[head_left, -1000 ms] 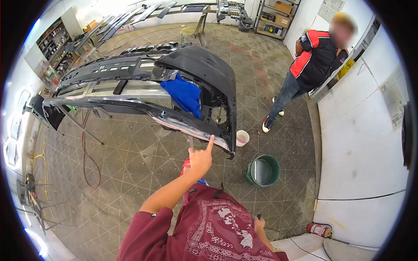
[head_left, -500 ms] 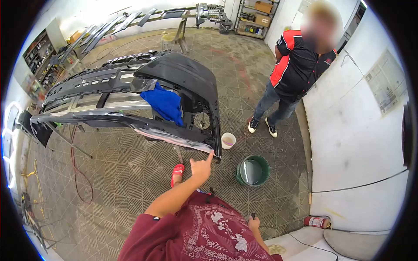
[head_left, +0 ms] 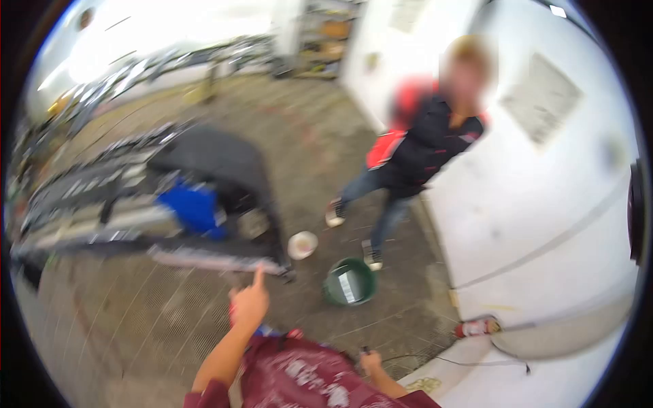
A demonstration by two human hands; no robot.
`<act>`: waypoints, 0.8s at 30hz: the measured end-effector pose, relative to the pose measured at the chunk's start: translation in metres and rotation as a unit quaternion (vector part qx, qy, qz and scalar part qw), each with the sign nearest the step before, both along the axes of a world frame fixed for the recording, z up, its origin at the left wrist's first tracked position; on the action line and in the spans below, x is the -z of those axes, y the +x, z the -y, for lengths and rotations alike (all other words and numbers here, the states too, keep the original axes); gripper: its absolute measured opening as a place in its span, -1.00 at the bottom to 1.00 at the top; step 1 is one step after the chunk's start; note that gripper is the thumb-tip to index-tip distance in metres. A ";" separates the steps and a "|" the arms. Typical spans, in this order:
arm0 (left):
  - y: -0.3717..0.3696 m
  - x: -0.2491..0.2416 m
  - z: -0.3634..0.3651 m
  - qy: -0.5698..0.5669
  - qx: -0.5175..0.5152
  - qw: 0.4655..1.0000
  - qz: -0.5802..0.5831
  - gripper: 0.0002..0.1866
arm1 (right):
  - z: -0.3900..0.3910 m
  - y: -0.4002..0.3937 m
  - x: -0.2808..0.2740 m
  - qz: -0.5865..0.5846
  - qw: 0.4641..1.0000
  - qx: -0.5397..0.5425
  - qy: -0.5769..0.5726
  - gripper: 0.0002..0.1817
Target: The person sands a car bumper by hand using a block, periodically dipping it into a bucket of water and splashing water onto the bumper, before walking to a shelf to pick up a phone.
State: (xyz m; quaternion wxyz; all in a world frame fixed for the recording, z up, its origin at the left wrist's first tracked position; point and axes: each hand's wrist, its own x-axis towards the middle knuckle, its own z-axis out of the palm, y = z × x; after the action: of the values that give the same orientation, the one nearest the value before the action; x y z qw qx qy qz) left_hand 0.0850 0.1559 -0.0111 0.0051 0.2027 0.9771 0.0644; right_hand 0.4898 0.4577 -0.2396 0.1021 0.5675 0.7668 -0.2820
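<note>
My left hand (head_left: 250,303) is raised at the lower edge of a dark car bumper (head_left: 224,156). Its index finger is stretched toward the whitish-pink sanded strip (head_left: 204,259) along that edge; whether it touches is blurred. Nothing shows in this hand. Low beside my maroon shirt, my right hand (head_left: 371,360) is closed round a small dark object (head_left: 366,350) that I cannot make out. A blue cloth (head_left: 192,207) lies on the bumper.
A person (head_left: 425,146) in a black and red shirt stands beyond the white bucket (head_left: 303,245) and green bucket (head_left: 350,281). A fire extinguisher (head_left: 476,328) is by the right wall. Shelves (head_left: 328,37) stand at the back.
The view has swung right and blurred, so the bumper and buckets sit further left and lower. My left hand still points at the bumper's edge. The person's head and body have turned.
</note>
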 end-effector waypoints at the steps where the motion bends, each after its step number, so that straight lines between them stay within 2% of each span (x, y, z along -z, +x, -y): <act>1: -0.003 0.023 -0.011 0.002 0.013 0.999 0.030 -0.09 | -0.010 -0.001 0.025 -0.031 0.998 0.020 -0.048 -0.42; 3: -0.004 0.030 -0.023 -0.016 0.018 0.996 0.090 -0.01 | 0.005 -0.027 -0.028 -0.052 0.996 0.069 -0.040 -0.38; 4: -0.003 0.022 -0.022 -0.025 0.001 0.992 0.123 0.05 | -0.003 -0.033 -0.035 -0.068 0.993 0.089 -0.028 -0.38; 6: 0.000 0.004 -0.007 -0.016 -0.031 0.996 0.084 0.09 | -0.007 -0.033 -0.023 -0.050 0.997 0.035 -0.038 -0.33; 10: -0.022 -0.040 0.070 -0.001 -0.096 0.995 -0.004 0.02 | 0.009 -0.033 -0.036 -0.066 0.993 0.072 -0.059 -0.31; 12: -0.027 -0.065 0.104 0.003 -0.161 0.983 -0.082 0.02 | 0.015 -0.015 -0.031 -0.004 0.991 0.087 -0.099 -0.30; 15: -0.028 -0.082 0.119 0.003 -0.178 0.979 -0.103 0.00 | 0.026 0.021 -0.011 0.049 0.987 0.061 -0.137 -0.20; 19: -0.017 -0.055 0.091 -0.005 -0.167 0.981 -0.100 0.02 | 0.028 0.041 0.005 0.125 0.970 0.054 -0.203 -0.19; 21: -0.012 -0.040 0.066 0.010 -0.110 0.994 -0.027 0.04 | 0.032 0.042 -0.007 0.140 0.963 0.103 -0.207 -0.21; 22: -0.008 -0.034 0.052 0.012 -0.110 0.993 -0.026 0.04 | 0.035 0.045 -0.015 0.140 0.963 0.103 -0.205 -0.21; 24: -0.004 -0.022 0.025 -0.020 -0.067 0.996 0.053 0.09 | 0.041 0.039 -0.037 0.053 0.979 0.114 -0.160 -0.25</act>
State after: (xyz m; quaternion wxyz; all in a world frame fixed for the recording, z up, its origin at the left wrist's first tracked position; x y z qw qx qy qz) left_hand 0.0811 0.1308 0.0113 0.0568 0.1326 0.9880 0.0558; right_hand 0.5285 0.4171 -0.2026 0.1992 0.6414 0.6356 -0.3807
